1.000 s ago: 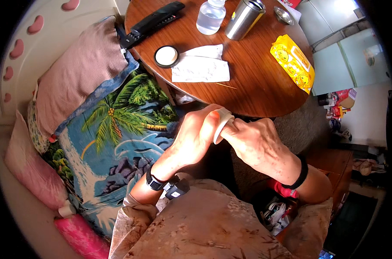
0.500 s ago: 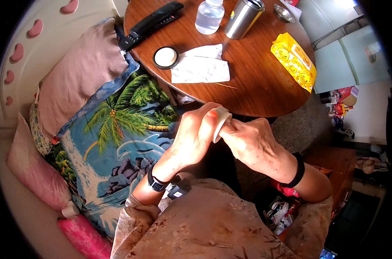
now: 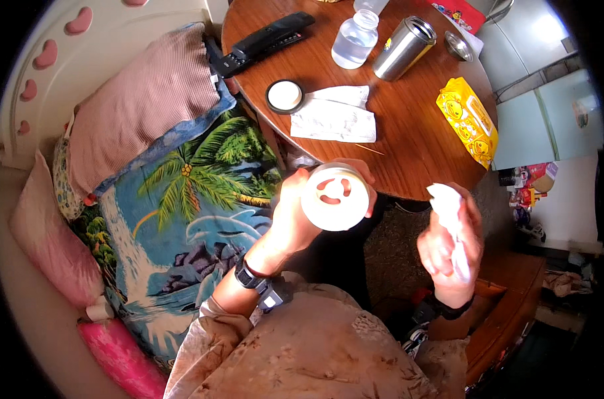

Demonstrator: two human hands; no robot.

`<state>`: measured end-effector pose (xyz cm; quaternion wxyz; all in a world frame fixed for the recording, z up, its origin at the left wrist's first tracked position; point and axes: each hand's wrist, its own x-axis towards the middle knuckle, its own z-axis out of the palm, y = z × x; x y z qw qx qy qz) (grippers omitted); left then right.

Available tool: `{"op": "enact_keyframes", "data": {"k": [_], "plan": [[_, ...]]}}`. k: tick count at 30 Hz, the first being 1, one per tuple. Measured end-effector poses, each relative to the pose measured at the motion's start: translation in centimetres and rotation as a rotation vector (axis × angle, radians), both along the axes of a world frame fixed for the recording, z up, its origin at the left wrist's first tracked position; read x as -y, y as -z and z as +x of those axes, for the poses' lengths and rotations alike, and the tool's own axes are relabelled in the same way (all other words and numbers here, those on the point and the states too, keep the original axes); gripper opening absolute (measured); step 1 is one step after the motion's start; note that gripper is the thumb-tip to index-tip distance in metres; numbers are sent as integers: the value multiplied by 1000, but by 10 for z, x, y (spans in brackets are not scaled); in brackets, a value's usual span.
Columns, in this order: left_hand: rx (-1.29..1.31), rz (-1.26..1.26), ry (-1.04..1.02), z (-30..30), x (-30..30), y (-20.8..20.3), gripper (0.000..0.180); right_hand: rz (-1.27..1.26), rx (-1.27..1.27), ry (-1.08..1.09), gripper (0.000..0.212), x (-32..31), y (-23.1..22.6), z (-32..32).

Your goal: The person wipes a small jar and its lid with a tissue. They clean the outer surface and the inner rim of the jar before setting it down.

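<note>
My left hand [image 3: 293, 211] is closed around a round white plastic part [image 3: 335, 218], its flat face turned up. Several curved openings pierce the middle of that face. Apart from it, off to the right, my right hand [image 3: 446, 256] grips a crumpled white wipe [image 3: 448, 207] whose end sticks out past the fingers. Beyond the hands, on the table, lie a black-rimmed lid with a white centre [image 3: 285, 96] and a white paper sheet [image 3: 338, 121]. An open steel tumbler [image 3: 403, 53] stands farther back.
The round wooden table [image 3: 408, 120] also bears a thin stick [image 3: 370, 149], a clear bottle [image 3: 354, 45], a black telephone [image 3: 265, 45], a steel dish [image 3: 459, 46] and a yellow wipes pack [image 3: 468, 123]. To the left is a bed with a palm-print cover [image 3: 202, 219] and a pillow [image 3: 142, 120].
My right hand has come away from the white part and moved right with the wipe. My left hand has turned the part, so its pierced face shows. The view has shifted somewhat.
</note>
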<state>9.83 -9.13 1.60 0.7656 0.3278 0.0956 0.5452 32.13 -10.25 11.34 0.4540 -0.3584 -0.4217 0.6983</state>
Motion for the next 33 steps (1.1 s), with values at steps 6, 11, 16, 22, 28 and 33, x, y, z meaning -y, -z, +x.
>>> {"op": "enact_keyframes", "data": {"k": [6,11,16,22,28,33], "plan": [[2,-13,-23,12,4,-22,92,26,29,-12,40,14,1,7],[104,6,0,11,7,-23,88,22,12,-58,41,18,0,6],[115,-2,-10,13,8,-19,88,42,114,-41,41,30,-15,-12],[-41,67,-105,7,14,-14,87,209,430,-135,24,28,-28,-55],[-374,197,-381,10,21,-12,91,310,548,-165,12,15,-8,-71],[-456,210,-525,18,23,-8,90,323,582,-243,10,15,-1,-70]]}}
